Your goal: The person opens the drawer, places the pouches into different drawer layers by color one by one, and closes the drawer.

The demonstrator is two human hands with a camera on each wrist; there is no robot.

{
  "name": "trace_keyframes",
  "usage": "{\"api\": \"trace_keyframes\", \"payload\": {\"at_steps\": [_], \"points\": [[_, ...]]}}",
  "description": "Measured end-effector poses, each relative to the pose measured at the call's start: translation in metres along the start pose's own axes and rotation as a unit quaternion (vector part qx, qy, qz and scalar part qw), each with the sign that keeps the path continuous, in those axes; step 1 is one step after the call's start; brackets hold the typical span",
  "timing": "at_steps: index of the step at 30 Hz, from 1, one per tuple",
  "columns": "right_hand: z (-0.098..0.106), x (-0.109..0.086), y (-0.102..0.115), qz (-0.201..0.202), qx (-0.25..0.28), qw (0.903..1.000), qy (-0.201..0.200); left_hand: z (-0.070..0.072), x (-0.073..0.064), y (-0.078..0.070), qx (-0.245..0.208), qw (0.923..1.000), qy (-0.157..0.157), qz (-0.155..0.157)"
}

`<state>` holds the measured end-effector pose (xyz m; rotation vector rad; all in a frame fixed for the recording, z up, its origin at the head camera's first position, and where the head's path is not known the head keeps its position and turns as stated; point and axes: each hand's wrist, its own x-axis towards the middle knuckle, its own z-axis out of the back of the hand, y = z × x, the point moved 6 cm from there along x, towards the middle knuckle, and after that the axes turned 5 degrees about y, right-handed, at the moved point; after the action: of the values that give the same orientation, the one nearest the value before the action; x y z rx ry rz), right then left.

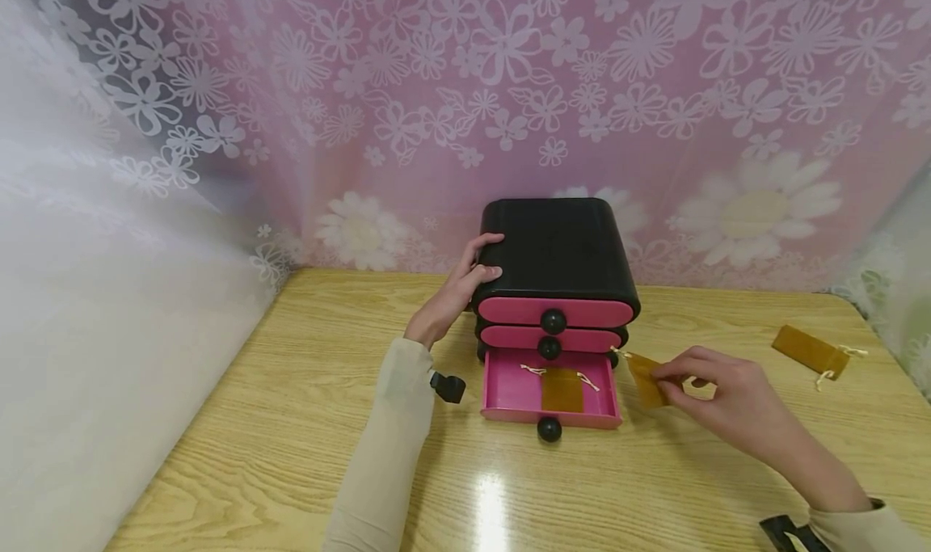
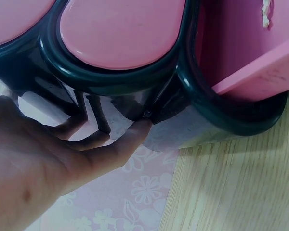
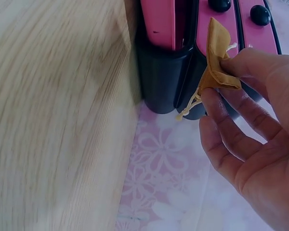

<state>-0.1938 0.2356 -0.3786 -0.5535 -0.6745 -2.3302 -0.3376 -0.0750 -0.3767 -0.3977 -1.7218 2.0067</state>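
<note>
A black drawer unit [image 1: 556,245] with pink drawer fronts and round black knobs stands on the table. Its bottom drawer [image 1: 502,386] is pulled out, and a brown drawstring pouch [image 1: 562,390] lies inside with its cream cords spread. My left hand [image 1: 454,293] rests against the unit's left side; the left wrist view shows its fingers [image 2: 130,139] touching the glossy black wall. Just right of the drawer, my right hand [image 1: 720,390] pinches another brown drawstring pouch [image 1: 646,378] between thumb and fingers, above the table. In the right wrist view this pouch [image 3: 216,57] looks folded.
A third brown pouch [image 1: 810,351] with cream cords lies on the wooden table [image 1: 305,423] at the right. Behind the unit hangs a pink flowered curtain [image 1: 407,115], and a pale sheet [image 1: 109,293] drapes along the left side.
</note>
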Motion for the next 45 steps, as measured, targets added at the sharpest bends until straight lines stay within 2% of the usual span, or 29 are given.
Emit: {"api": "trace_keyframes", "payload": {"at_steps": [19,30,45], "points": [[-0.013,0.015,0.016,0.012,0.027,0.9995,0.008,0.0,-0.002,0.001,0.0,1.0,0.001,0.002],[-0.024,0.022,0.019,-0.005,0.02,0.9994,0.027,0.001,-0.001,0.002,0.003,1.0,0.002,0.0],[-0.041,0.031,0.021,-0.004,0.056,0.9972,0.049,0.0,-0.001,0.0,-0.001,1.0,0.001,0.003]]}}
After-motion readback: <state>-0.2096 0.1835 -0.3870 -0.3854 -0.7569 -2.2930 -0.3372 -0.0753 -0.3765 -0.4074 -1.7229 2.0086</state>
